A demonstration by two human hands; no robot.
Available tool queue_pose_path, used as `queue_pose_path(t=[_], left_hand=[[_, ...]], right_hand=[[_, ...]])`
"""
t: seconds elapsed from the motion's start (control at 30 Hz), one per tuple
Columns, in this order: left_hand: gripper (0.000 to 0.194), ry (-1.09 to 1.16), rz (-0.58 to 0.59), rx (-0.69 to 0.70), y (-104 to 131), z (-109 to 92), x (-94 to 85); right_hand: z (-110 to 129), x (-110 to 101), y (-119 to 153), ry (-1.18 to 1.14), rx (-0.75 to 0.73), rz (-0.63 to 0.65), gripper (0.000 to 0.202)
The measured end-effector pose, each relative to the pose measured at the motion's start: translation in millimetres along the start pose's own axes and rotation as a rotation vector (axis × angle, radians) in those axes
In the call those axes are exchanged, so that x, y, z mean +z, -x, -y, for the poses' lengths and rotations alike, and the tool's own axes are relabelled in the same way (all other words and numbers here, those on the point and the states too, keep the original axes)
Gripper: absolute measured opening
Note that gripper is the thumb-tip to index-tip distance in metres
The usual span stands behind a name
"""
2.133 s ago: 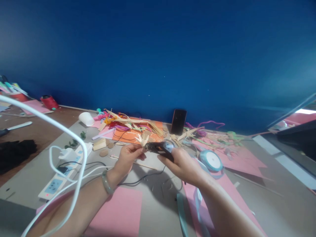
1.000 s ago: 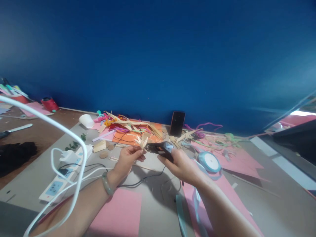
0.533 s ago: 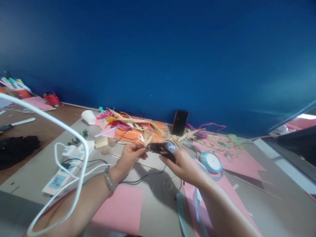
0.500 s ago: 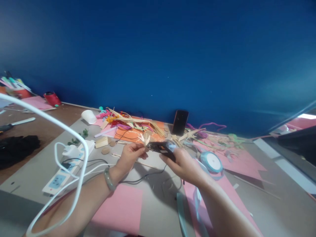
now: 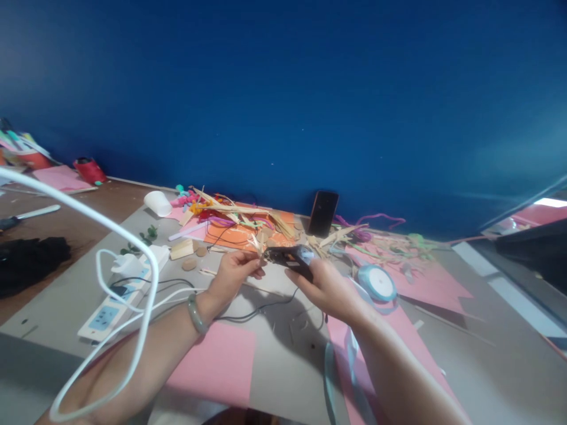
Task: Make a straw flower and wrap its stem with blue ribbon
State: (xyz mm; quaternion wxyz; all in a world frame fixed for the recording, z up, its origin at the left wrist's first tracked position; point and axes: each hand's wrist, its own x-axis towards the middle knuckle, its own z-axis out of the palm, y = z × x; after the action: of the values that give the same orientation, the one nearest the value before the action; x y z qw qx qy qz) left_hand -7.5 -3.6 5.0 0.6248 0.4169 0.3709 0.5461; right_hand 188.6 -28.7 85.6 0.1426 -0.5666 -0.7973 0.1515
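Note:
My left hand (image 5: 233, 274), with a green bangle at the wrist, is closed in a pinch on a small bundle of pale husk strips (image 5: 256, 242); their tips fan upward. My right hand (image 5: 325, 283) wraps round the handle of a black glue gun (image 5: 283, 255). The gun's nozzle points left and meets the base of the strips, or nearly so; whether it touches cannot be made out. Below the hands a dark cord (image 5: 261, 310) runs over the grey table. Behind them lies orange paper (image 5: 234, 235) under straw strips and coloured pipe cleaners.
A white power strip (image 5: 104, 316) and a looping white cable (image 5: 153, 277) are at left. A phone (image 5: 323, 212) leans on the blue wall. At right are a light-blue ribbon roll (image 5: 376, 283) and pink paper (image 5: 425, 277). A white cup (image 5: 158, 203) lies on its side.
Both hands stay almost in place, still holding the strips and the glue gun. The glue gun sits slightly further left, and the whole view has shifted a little.

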Motion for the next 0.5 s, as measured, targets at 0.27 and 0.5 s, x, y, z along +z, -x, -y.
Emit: queue_pose_path(t=[0.27,0.5], left_hand=[[0.027,0.012,-0.034,0.004,-1.3,1.2,-1.2],[0.026,0.012,-0.047,0.004,-1.5,-0.6,-0.6]], right_hand=[[1.3,-1.6,0.4,-0.018,-0.012,0.030,0.033],[2.5,-0.7,0.5,-0.026,-0.012,-0.008,0.034]])
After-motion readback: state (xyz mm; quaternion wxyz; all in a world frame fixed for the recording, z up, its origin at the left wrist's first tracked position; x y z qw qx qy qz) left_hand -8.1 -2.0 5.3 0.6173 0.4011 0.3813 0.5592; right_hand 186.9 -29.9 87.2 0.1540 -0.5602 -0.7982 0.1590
